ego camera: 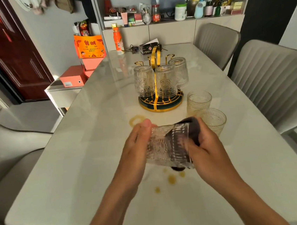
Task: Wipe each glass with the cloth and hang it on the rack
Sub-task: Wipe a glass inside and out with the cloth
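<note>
While held on its side above the pale marble-look table (75,156), the clear embossed glass tumbler (167,147) sits between both hands. Left hand (136,146) grips its base end, fingers curled round, thumb on top. Right hand (206,148) pinches a dark cloth (191,126) stuffed into the tumbler's mouth. Gold wire rack on a round dark base (161,103) stands beyond, three glasses hung upside down on it. Two upright amber-tinted glasses (199,100) stand just right of the rack. Yellowish spill spots (171,179) lie beneath the hands.
</note>
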Tool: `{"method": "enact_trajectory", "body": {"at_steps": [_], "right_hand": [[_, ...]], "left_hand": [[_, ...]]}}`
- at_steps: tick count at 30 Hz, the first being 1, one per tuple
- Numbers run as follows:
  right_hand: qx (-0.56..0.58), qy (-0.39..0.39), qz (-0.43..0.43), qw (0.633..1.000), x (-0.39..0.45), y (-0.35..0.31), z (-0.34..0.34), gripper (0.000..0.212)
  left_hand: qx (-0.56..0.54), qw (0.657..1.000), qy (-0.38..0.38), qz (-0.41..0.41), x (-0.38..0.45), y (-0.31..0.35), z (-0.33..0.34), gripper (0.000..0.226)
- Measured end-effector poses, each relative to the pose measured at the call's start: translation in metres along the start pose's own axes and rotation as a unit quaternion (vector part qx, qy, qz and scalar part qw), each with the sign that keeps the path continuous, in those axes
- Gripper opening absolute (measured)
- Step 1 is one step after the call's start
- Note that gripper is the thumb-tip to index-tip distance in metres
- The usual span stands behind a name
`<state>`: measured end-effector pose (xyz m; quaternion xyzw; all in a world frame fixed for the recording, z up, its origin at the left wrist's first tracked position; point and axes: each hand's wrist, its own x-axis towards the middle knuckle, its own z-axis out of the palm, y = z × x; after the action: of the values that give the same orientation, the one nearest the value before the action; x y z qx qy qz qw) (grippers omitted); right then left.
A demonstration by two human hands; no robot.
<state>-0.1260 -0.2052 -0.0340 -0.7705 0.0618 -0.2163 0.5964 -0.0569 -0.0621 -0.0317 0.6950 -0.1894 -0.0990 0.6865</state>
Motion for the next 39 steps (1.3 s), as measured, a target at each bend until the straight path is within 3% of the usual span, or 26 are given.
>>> {"method": "enact_trajectory", "body": {"at_steps": [2,4,6,9,10,13,15,17,20,21,22,25,27,29,32,34,35,37,39], "right_hand": [[0.111,-0.018,0.102,0.988,-0.002,-0.003,0.006,0.022],[0.089,-0.047,0.1,0.99,-0.006,-0.004,0.006,0.021],[-0.002,-0.059,0.019,0.998,-0.005,-0.007,0.0,0.011],[-0.157,-0.053,-0.092,0.982,0.003,-0.009,-0.01,0.014],[-0.135,-0.036,-0.1,0.985,0.003,-0.008,-0.009,0.013],[0.095,-0.015,0.035,0.995,-0.002,-0.009,0.004,0.022],[0.121,-0.05,0.065,0.989,-0.004,-0.006,0.007,0.026],[0.036,-0.066,-0.005,0.997,0.001,-0.008,-0.002,0.019],[-0.152,-0.067,-0.105,0.981,0.012,-0.011,-0.015,0.022],[-0.158,-0.054,-0.113,0.979,0.013,-0.009,-0.015,0.022],[-0.105,-0.038,-0.095,0.989,0.012,-0.009,-0.012,0.021],[0.12,-0.016,0.07,0.99,0.006,-0.007,0.0,0.018],[0.152,-0.04,0.12,0.98,0.002,-0.003,0.003,0.026],[0.1,-0.075,0.089,0.988,0.004,-0.003,0.0,0.026],[-0.028,-0.128,0.03,0.991,0.012,-0.001,-0.013,0.02],[-0.059,-0.098,0.018,0.993,0.013,0.002,-0.012,0.018],[-0.039,-0.062,0.033,0.997,0.012,0.004,-0.008,0.018],[0.065,-0.02,0.121,0.99,0.008,0.007,0.0,0.022],[0.129,-0.047,0.196,0.971,0.005,0.007,0.004,0.026]], "left_hand": [[-0.039,0.986,0.061,0.15,-0.005,-0.013,0.009,0.027],[-0.065,0.974,0.076,0.202,-0.011,-0.02,0.011,0.028],[-0.072,0.987,0.088,0.115,-0.006,-0.016,0.005,0.035],[-0.052,0.994,0.03,-0.096,0.004,0.001,-0.002,0.05],[-0.059,0.993,0.032,-0.097,0.003,0.003,-0.001,0.047],[-0.038,0.985,0.092,0.141,-0.006,0.003,0.008,0.027],[-0.018,0.966,0.096,0.24,-0.011,0.004,0.009,0.022],[0.001,0.981,0.105,0.16,-0.003,0.008,0.004,0.026],[-0.023,0.992,0.052,-0.109,0.015,0.019,-0.001,0.031],[-0.039,0.99,0.056,-0.127,0.016,0.019,0.0,0.032],[-0.047,0.992,0.075,-0.087,0.015,0.018,0.004,0.031],[-0.014,0.976,0.142,0.164,0.0,0.005,0.018,0.02],[-0.051,0.962,0.15,0.224,-0.008,-0.004,0.021,0.021],[-0.075,0.969,0.162,0.173,-0.004,-0.007,0.015,0.024],[-0.003,0.993,0.086,-0.086,0.019,0.008,-0.003,0.032],[-0.005,0.985,0.034,-0.169,0.024,0.009,-0.008,0.037],[-0.011,0.989,0.041,-0.143,0.024,0.005,-0.006,0.037],[-0.017,0.994,0.105,0.01,0.011,-0.007,0.008,0.029],[-0.03,0.978,0.138,0.156,-0.007,-0.017,0.018,0.023]]}}
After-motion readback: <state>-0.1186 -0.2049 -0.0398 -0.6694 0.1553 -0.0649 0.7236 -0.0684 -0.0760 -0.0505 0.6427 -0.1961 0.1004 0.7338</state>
